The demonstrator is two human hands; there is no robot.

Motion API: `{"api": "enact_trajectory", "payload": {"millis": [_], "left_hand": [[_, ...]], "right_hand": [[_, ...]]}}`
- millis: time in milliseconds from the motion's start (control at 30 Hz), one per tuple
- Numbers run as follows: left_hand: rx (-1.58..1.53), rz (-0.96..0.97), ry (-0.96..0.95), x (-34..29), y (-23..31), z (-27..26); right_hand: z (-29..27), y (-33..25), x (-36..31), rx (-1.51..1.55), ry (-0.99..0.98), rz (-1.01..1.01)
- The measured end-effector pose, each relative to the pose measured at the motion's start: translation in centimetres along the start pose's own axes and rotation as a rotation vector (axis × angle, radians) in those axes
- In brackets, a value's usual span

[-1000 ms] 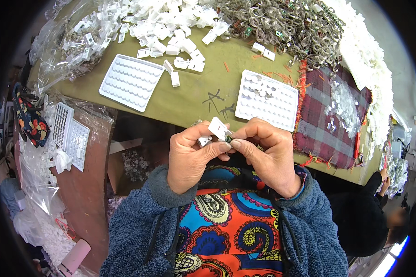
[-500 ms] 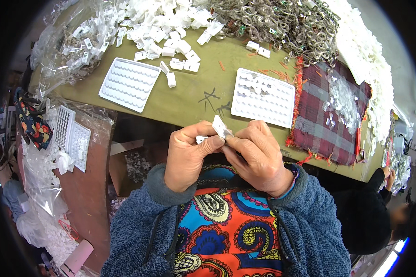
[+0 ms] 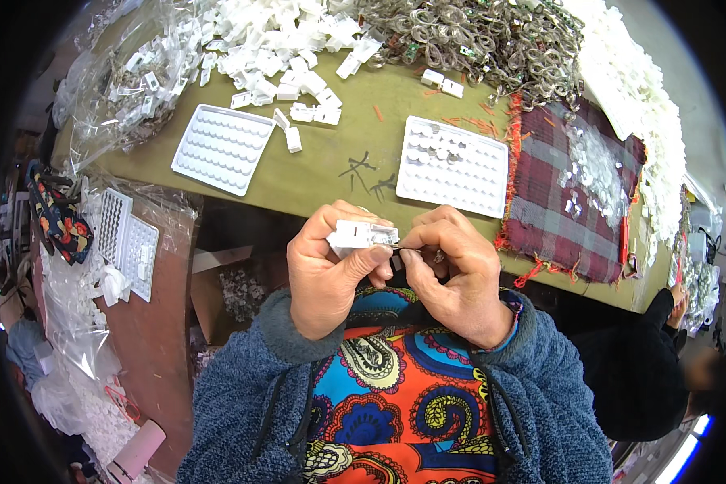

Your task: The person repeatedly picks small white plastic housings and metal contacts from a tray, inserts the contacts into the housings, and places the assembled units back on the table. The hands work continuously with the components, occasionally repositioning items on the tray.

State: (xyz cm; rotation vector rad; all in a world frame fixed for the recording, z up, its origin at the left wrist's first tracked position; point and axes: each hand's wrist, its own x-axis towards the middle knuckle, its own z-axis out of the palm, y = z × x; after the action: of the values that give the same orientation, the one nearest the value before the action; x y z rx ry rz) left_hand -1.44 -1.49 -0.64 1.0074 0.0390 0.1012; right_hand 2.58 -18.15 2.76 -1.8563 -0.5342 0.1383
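My left hand (image 3: pixel 321 278) is closed around a small white plastic casing (image 3: pixel 351 235), its open end toward the right. At that end my right hand (image 3: pixel 461 278) pinches with thumb and forefinger. Something thin seems to run between its fingertips and the casing, but it is too small to name. Both hands are above my lap, just short of the table edge. Beyond them lies a white dimpled tray (image 3: pixel 448 187) with several silvery discs in its upper part. A second white dimpled tray (image 3: pixel 222 151) lies farther left.
Loose white casings (image 3: pixel 274 48) are heaped at the back of the green table (image 3: pixel 315 173), beside a pile of coiled clear cords (image 3: pixel 476 40). A plaid cloth (image 3: pixel 540 234) on the right bears small clear pieces (image 3: pixel 593 169). More trays (image 3: pixel 141 258) stand on the brown side table.
The casing has turned from upright to lying sideways in my left hand. My right hand has moved slightly right, its fingertips now apart from the casing's body.
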Motion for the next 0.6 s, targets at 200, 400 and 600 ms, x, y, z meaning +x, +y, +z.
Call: {"api": "enact_trajectory", "payload": {"millis": [200,400,600], "left_hand": [[0.154,0.109,-0.020,0.0,-0.2,0.0],[-0.015,0.053,-0.022,0.2,-0.7,0.0],[-0.428,-0.296,-0.050,0.7,-0.4,-0.8]], "right_hand": [[0.3,0.3,0.2,-0.032,0.025,-0.020],[-0.5,0.5,0.8,0.726,-0.146,0.566],[-0.3,0.2,1.2,0.086,-0.060,0.148]]}}
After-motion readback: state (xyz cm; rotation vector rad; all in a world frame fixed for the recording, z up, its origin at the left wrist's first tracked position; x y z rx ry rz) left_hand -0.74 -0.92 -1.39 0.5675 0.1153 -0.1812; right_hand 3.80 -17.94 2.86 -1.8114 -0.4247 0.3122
